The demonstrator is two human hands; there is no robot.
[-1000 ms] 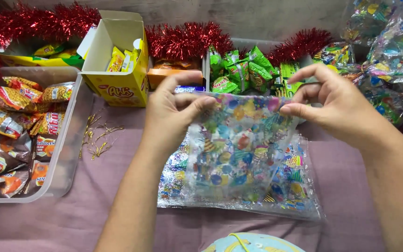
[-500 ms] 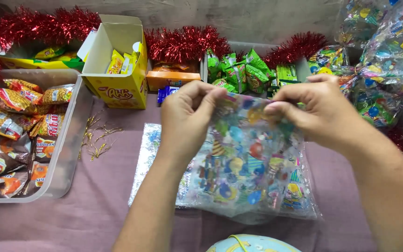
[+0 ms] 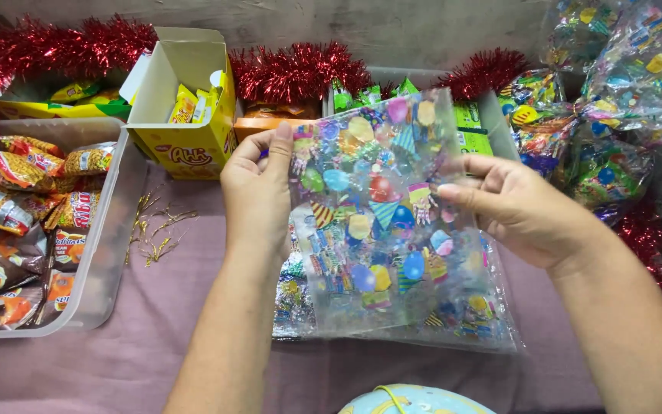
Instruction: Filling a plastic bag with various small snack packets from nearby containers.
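Head view is showing a person holding up one clear party-print cellophane bag [image 3: 381,207], the kind with balloons and party hats all over it, just above a flat stack of the same bags [image 3: 453,322] lying on the mauve tablecloth [image 3: 101,368]. Left hand [image 3: 258,192] is pinching the bag's left edge, thumb pressing against the front and the other fingers tucked behind; right hand [image 3: 519,211] is pinching the right edge, thumb in front and the rest curled behind the film. Looks to me like they're trying to get the mouth of it open, and with film this slippery I'd say the trick is rubbing the two layers against each other near the top corner rather than yanking, since that stuff clings and can tear along the seam. Keeping it lifted off the stack helps too, so a second bag isn't tagging along. Around them, a clear plastic tub of snack packets [image 3: 17,230] is sitting at the left, a yellow carton [image 3: 189,146] with small wrapped sweets is standing open behind the left hand, a bin of green packets [image 3: 465,119] is behind the bag, gold twist ties [image 3: 155,230] are lying scattered on the cloth, and red tinsel [image 3: 293,69] is running along the back.
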